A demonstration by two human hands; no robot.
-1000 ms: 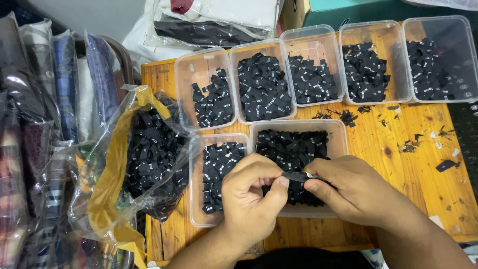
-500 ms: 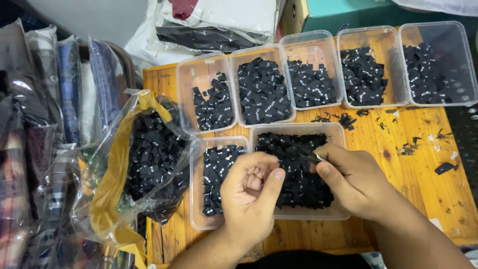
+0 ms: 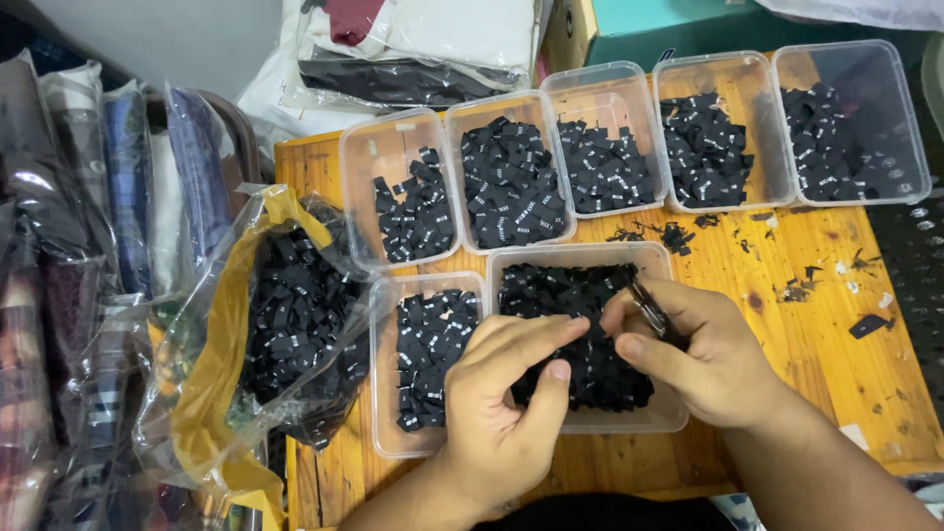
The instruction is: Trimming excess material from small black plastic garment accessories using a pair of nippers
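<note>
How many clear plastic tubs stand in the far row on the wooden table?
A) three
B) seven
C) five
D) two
C: five clear tubs stand side by side along the far edge of the wooden table, each with small black pieces inside; two more tubs sit nearer, under the hands.

Seven clear tubs (image 3: 405, 138), two hands (image 3: 501, 413).
</note>
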